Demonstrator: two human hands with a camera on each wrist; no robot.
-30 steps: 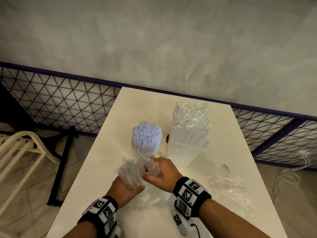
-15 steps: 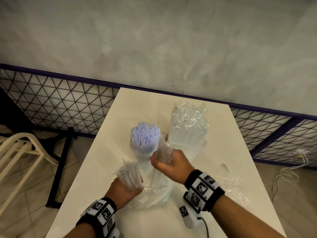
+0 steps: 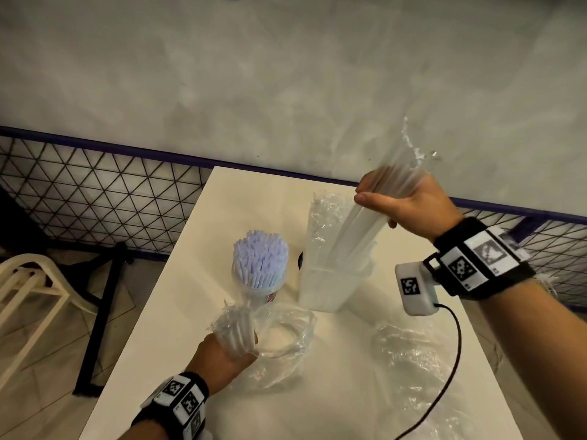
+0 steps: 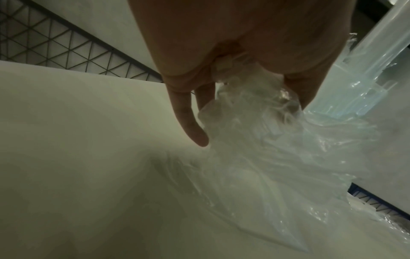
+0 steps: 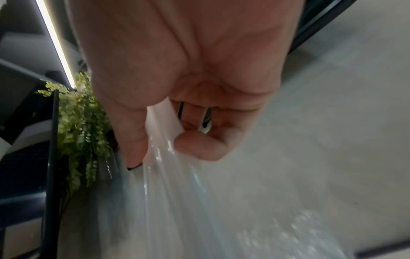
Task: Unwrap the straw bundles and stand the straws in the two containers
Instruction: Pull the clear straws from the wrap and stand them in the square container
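The right hand (image 3: 409,204) is raised above the far right of the bench (image 3: 178,312), its fingers and thumb curled round a clutch of clear straws (image 3: 374,214) that slants down and to the left, lower ends inside the tall clear container (image 3: 333,287) and crinkled wrap at the upper end. The wrist view shows the thumb and a curled finger (image 5: 199,147) clamping the straws (the rest of that picture is blurred). The left hand (image 3: 222,357) sits low at the near left, fingers closed on a short bunch of straws in wrap (image 3: 236,331) held upright, with a loose clear bag (image 3: 286,338) trailing from it onto the bench. Just beyond that hand stands the round container (image 3: 260,290), packed full with upright pale lilac straws (image 3: 260,258); the tall container stands just to its right, already holding a mass of wrapped clear straws (image 3: 327,217). One more crumpled wrapper (image 3: 409,354) lies on the bench at the near right, with a black cable (image 3: 451,360) crossing beside it. That makes two containers, two handheld bunches and two loose wrappers. A wire-mesh railing (image 3: 95,192) and a grey wall stand behind, and a pale chair (image 3: 28,281) is at the far left on the floor.
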